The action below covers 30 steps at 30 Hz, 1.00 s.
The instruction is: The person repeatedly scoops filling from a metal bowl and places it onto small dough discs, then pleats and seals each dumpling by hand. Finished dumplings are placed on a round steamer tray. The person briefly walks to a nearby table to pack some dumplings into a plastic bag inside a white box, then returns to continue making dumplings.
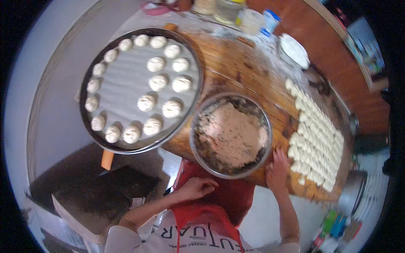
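My left hand (pixel 200 188) hovers before the red apron (pixel 218 208), just below the bowl, its fingers loosely curled and thumb slightly apart; nothing shows in it. At the wooden board's near edge, my right hand (pixel 278 169) reaches between the bowl and the dough pieces, fingers extended and holding nothing visible. A round metal bowl (pixel 193 148) contains a pinkish minced filling (pixel 234 132) with dark green bits along its side. Several rows of small pale dough pieces (pixel 316 145) lie to the right. At left, pleated stuffed buns (pixel 158 83) sit in a large round pan (pixel 123 82), around its rim and on its right side.
Under the bowl is a floured wooden board (pixel 234 69). Jars (pixel 229 11) and a blue-lidded container (pixel 271 20) line the back, beside a dish of white flour-like powder (pixel 293 50). An orange handle (pixel 107 159) juts below the pan. A metal pot (pixel 352 191) stands at lower right.
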{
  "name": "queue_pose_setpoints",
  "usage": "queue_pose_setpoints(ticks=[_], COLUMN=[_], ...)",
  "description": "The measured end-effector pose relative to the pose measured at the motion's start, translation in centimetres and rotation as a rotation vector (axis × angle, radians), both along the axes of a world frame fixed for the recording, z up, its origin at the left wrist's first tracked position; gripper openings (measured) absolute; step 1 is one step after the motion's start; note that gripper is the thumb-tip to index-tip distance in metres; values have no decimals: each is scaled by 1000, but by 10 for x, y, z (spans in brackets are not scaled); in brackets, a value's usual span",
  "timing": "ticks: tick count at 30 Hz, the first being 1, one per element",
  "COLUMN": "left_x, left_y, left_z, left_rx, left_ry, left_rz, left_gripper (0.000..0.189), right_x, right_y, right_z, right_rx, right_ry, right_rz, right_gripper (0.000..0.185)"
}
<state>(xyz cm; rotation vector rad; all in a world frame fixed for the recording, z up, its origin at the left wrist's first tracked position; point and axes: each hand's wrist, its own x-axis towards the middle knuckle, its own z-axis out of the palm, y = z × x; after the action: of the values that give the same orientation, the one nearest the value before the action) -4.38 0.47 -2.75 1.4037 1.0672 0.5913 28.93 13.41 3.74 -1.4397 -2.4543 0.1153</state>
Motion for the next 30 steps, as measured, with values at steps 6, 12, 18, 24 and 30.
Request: queue_pose_setpoints(ticks=[6,12,18,24,30], left_x=[27,52,68,73,72], left_y=[9,6,5,17,23], left_z=[18,18,14,19,33], left_rx=[-91,69,-54,-20,26], left_ry=[190,4,83,-21,-84], left_rz=[-255,-198,-226,-197,-155], left_gripper=[28,24,24,25,23], right_x=[-12,-30,-32,-34,-38], right_y=[10,24,12,11,4], right_z=[-22,-27,-41,-35,-34], right_rx=[53,-5,-22,13,-19], right_ry=[83,-31,1,69,-105], right_rz=[38,-201,-196,-214,-218], right_gripper=[65,66,68,66,60])
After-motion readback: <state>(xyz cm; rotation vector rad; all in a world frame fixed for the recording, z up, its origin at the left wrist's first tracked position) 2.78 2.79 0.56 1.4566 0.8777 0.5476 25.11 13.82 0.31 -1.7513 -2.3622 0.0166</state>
